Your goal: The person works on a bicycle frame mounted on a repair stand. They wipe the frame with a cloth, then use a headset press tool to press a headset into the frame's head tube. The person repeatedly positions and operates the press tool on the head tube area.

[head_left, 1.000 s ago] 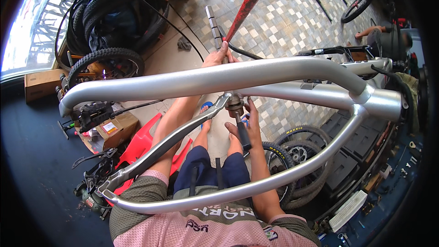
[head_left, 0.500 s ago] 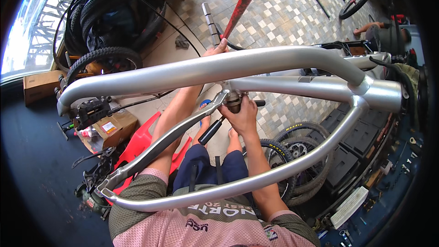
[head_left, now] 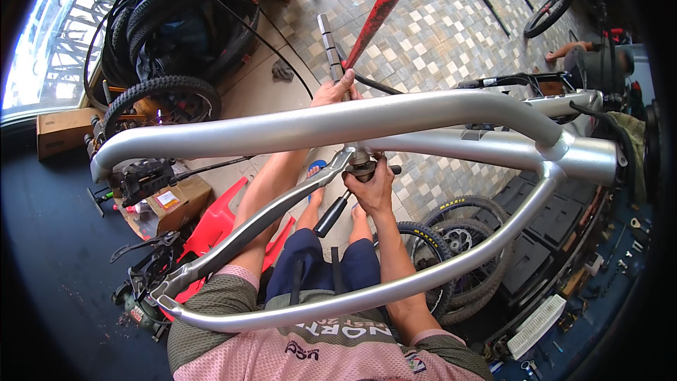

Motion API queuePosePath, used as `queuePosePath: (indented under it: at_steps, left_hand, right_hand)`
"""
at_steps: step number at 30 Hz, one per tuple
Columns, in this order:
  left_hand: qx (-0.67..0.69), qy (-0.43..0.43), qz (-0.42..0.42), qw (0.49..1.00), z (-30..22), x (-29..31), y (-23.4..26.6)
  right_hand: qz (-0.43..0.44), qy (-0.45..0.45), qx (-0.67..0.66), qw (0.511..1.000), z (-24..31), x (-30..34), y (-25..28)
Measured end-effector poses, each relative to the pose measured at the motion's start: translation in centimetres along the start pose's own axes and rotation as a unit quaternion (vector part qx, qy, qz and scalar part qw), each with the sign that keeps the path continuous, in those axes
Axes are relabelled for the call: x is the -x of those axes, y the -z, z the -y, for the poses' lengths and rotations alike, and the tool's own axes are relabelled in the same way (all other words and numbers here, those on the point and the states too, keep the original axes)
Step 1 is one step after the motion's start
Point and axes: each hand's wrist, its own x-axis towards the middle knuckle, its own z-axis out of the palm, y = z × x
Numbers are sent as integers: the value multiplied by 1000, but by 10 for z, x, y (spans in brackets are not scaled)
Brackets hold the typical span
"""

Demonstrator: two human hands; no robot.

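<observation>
A bare silver bicycle frame (head_left: 310, 125) spans the view in front of me. Beyond its upper tube, my left hand (head_left: 336, 92) is closed around the metal shaft of a tool, near a long silver handle bar (head_left: 329, 46) that sticks up and away. The upper tube hides part of that wrist. Below the frame's middle joint, my right hand (head_left: 375, 187) wraps round a round metal fitting (head_left: 361, 168) at the bottom bracket. A black-gripped handle (head_left: 331, 216) slants down from beside it. The thumb and fingers partly cover the fitting.
A red pole (head_left: 384, 7) rises beyond my left hand. Tyres (head_left: 180, 21) hang at far left. A red plastic chair (head_left: 215, 219) and cardboard box (head_left: 169, 204) stand left; wheels (head_left: 458, 240) lean at right. A tool-covered bench (head_left: 613, 289) is farther right. Another person (head_left: 592, 56) is at far right.
The frame's upper tube and both hands sit slightly lower in the picture. The silver handle bar has shifted a little down and right. Both hands keep their grip.
</observation>
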Motion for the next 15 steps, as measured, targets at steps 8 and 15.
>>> queuePosePath:
  at_steps: [8,15]
  left_hand:
    - [61,-51,23,997,27,-10,20]
    - [16,10,-5,1000,21,-18,10]
  right_hand:
    - [26,17,-1,1000,14,-9,-2]
    - [-32,-212,-112,970,-68,61,43]
